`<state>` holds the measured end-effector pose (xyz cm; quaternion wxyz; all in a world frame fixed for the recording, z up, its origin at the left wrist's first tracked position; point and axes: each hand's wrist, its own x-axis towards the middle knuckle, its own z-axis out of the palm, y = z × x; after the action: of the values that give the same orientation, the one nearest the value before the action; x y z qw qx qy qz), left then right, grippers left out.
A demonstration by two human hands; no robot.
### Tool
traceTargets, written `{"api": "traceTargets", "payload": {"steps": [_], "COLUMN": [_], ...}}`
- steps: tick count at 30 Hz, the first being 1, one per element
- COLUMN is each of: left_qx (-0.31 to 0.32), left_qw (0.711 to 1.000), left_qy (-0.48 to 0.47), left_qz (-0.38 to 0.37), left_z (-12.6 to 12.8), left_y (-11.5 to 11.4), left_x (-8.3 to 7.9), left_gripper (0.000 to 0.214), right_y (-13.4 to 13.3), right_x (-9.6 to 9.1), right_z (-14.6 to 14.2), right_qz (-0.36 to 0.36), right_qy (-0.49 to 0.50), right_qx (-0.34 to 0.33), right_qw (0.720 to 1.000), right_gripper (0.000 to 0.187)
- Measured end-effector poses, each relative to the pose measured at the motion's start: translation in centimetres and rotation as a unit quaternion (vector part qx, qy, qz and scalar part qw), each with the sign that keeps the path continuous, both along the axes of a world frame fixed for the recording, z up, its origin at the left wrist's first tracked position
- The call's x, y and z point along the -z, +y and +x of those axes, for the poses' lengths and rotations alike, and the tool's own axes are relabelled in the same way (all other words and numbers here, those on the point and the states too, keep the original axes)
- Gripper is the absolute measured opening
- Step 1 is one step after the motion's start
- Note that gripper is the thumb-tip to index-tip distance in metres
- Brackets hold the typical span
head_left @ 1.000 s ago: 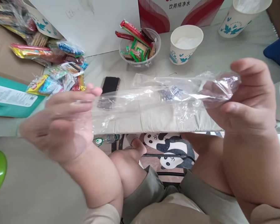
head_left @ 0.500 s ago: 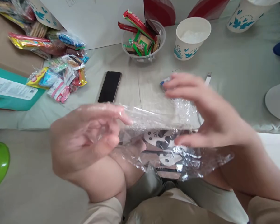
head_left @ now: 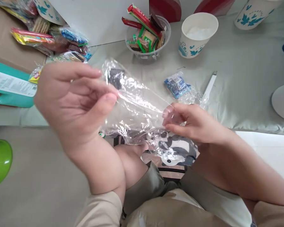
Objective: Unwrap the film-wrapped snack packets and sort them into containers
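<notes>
A crinkled clear plastic bag (head_left: 139, 110) stretches between my two hands, above my lap. My left hand (head_left: 78, 97) pinches its left part between thumb and fingers. At the other end, my right hand (head_left: 191, 121) has its thumb and fingers closed on the bag's right edge, the fingertips partly behind the film. Through the plastic I see a panda-print surface (head_left: 177, 149) below. Beyond the bag, a small blue wrapped packet (head_left: 177, 84) lies on the cloth beside a white-handled tool (head_left: 209, 86) whose kind I cannot make out.
At the back stands a clear bowl (head_left: 167, 34) of wrapped snacks, with a paper cup (head_left: 196, 44) holding something white to its right. Heaped snack packets (head_left: 35, 37) and a teal box (head_left: 16, 97) sit at left. A green rounded object (head_left: 0, 164) is at lower left.
My right hand has come down and closed on the bag, having been spread open. My left hand has risen and moved left, now covering the phone and stretching the bag upward.
</notes>
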<state>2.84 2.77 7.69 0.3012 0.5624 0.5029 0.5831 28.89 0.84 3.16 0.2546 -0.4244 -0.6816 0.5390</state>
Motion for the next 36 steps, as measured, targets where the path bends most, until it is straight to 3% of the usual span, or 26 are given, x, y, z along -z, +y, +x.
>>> {"api": "traceTargets", "payload": {"steps": [1, 2, 3, 6, 8, 9, 11, 14, 16, 21, 23, 26, 33, 36], "left_qx": [0.029, 0.059, 0.095, 0.101, 0.17, 0.207, 0.286, 0.356, 0.37, 0.284, 0.301, 0.326, 0.199, 0.182], "left_qw": [0.996, 0.991, 0.988, 0.934, 0.889, 0.868, 0.849, 0.851, 0.86, 0.917, 0.904, 0.882, 0.936, 0.943], "left_qy": [-0.022, -0.072, -0.124, -0.281, -0.274, -0.251, -0.193, -0.136, -0.109, -0.023, -0.036, -0.085, -0.146, -0.16], "left_qz": [0.082, 0.097, 0.021, -0.194, -0.324, -0.376, -0.401, -0.36, -0.336, -0.281, -0.303, -0.33, -0.25, -0.227], "left_z": [0.3, 0.6, 0.9, 2.1, 3.0, 3.5, 4.4, 5.1, 5.3, 4.5, 3.8, 3.0, 2.7, 2.8], "left_y": [1.2, 2.2, 3.1, 4.1, 3.6, 3.1, 2.1, 1.2, 1.1, 1.4, 1.5, 1.6, 2.0, 2.1], "left_x": [0.5, 1.2, 2.0, 5.6, 8.0, 8.9, 9.9, 10.2, 10.4, 12.5, 13.0, 12.9, 12.8, 12.8], "left_gripper": [0.053, 0.067, 0.072, 0.048, 0.06, 0.075, 0.094, 0.098, 0.096, 0.042, 0.035, 0.035, 0.013, 0.009], "right_y": [0.1, 0.1, 0.1, 0.4, 0.6, 0.7, 0.9, 0.9, 0.7, 0.5, 0.7, 1.2, 1.5, 1.8], "right_x": [0.5, 0.9, 1.4, 2.8, 3.4, 3.7, 4.0, 4.4, 4.6, 5.5, 5.9, 5.9, 6.4, 7.4], "right_z": [0.0, -0.1, -0.1, -0.1, -0.1, -0.2, -0.4, -0.7, -0.8, -0.3, 0.0, -0.1, -0.7, -0.4], "right_qz": [-0.049, -0.1, -0.148, -0.255, -0.284, -0.289, -0.279, -0.239, -0.216, -0.134, -0.099, -0.074, -0.063, -0.045], "right_qy": [0.02, 0.043, 0.069, 0.152, 0.191, 0.198, 0.19, 0.124, 0.086, 0.085, 0.08, 0.064, 0.169, 0.175], "right_qx": [-0.011, -0.012, 0.005, 0.116, 0.182, 0.202, 0.223, 0.232, 0.223, 0.169, 0.169, 0.167, 0.215, 0.23], "right_qw": [0.999, 0.994, 0.986, 0.948, 0.922, 0.915, 0.915, 0.935, 0.947, 0.973, 0.977, 0.981, 0.96, 0.956], "right_gripper": [0.013, 0.016, 0.02, 0.031, 0.035, 0.035, 0.033, 0.022, 0.017, 0.026, 0.034, 0.024, 0.011, 0.009]}}
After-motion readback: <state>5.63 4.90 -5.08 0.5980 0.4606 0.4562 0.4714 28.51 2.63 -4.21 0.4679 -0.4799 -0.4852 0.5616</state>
